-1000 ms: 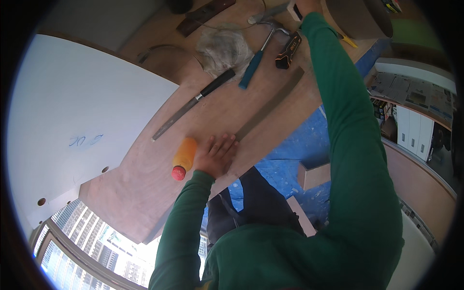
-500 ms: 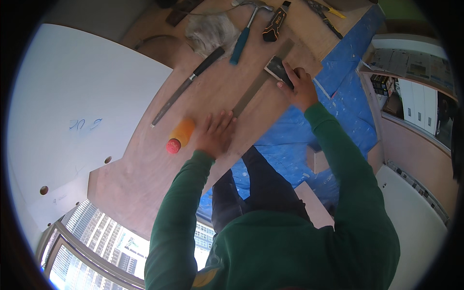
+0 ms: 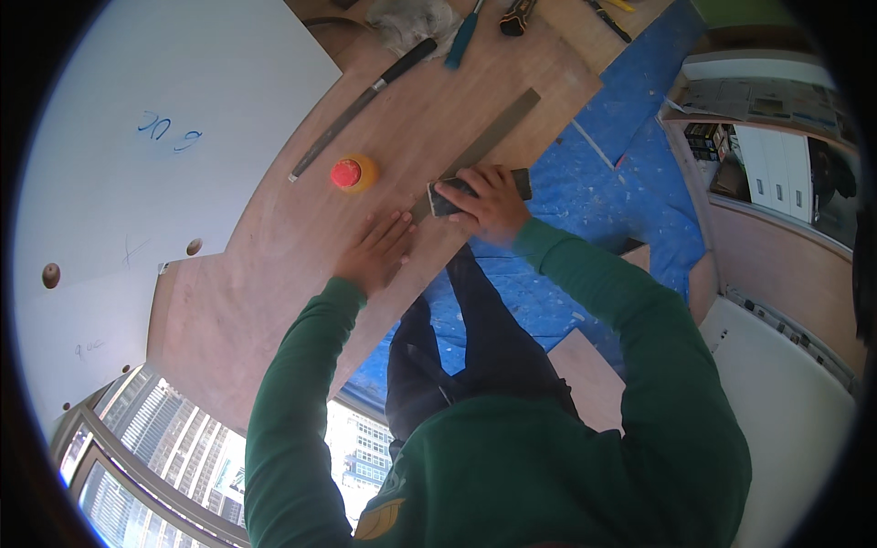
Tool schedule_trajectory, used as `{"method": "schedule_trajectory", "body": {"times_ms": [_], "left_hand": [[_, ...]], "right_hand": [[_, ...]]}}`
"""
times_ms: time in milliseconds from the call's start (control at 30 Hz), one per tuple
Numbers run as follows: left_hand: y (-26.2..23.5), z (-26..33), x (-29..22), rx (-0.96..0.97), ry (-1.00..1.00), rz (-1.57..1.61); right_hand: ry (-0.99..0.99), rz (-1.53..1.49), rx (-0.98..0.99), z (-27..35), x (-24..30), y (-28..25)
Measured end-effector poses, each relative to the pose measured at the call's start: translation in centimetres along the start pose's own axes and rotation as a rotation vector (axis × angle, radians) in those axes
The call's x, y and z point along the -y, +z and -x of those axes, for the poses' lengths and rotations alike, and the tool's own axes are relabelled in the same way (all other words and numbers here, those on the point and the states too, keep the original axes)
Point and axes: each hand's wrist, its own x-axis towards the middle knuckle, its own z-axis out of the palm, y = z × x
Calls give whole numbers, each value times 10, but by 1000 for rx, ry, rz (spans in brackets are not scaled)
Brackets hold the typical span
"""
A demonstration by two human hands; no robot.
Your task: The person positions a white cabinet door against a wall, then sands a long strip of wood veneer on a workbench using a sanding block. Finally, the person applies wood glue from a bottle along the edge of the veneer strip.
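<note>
matt plywood board (image 3: 274,274), dull grey metal straightedge (image 3: 493,128), glossy orange plastic bottle (image 3: 354,173).

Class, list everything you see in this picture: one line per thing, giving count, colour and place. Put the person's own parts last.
plywood board: one, brown, centre
white panel: one, white, left of board
blue sheet: one, blue, right of board
metal straightedge: one, grey, on board
long file: one, grey with black handle, upper board
orange bottle: one, red cap, on board
dark block: one, under right hand
left hand: flat on board
right hand: gripping block
</note>
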Motion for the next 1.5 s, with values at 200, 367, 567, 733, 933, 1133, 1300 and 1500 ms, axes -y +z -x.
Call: {"method": "schedule_trajectory", "body": {"times_ms": [200,367,567,733,933,1133,1300,1500], "left_hand": [[7,28,3,-29,-21,-14],[6,18,0,-70,-2,15],[3,25,0,-66,-39,21],[-2,15,-2,-52,-25,3],[1,18,-3,-69,-38,-21],[-4,9,-4,-92,-3,-19],[-4,17,-3,-90,-30,-10],[-6,12,-4,-91,-18,-6]], "right_hand": [[64,83,-31,-11,-13,7],[372,205,-252,-17,-132,-21],[147,1,-38,-2,-31,21],[534,112,-266,-20,-148,-21],[268,25,-101,0,-55,23],[574,172,-282,-25,-147,-13],[307,54,-141,-9,-37,22],[569,202,-255,-31,-149,-13]]}}
